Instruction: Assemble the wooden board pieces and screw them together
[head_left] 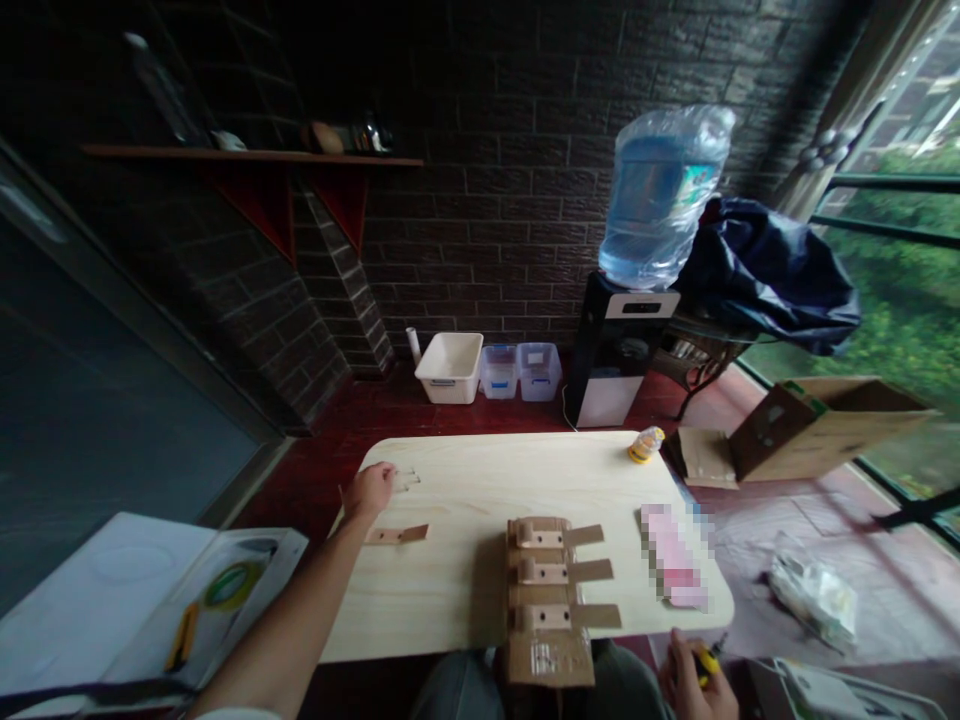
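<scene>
My left hand (369, 490) reaches over the far left of the table, fingers pinched together beside a few small screws (409, 480). Whatever lies between its fingertips is too small to make out. Low at the right, off the table's near edge, my right hand (697, 682) grips a yellow and black screwdriver (706, 664). A narrow cardboard box (551, 655) stands at the table's near edge with three tan strips (546, 572) across it, each showing dark screw heads. Another tan strip (401, 535) lies near my left forearm.
On the pale wooden table (450, 600) stand a yellow-lidded container (646, 445) and a blurred pink item (671, 555). An open case (225, 600) with tape and a yellow-handled tool is at the left. Beyond are plastic bins (450, 368), a water dispenser (615, 350) and cardboard boxes (810, 430).
</scene>
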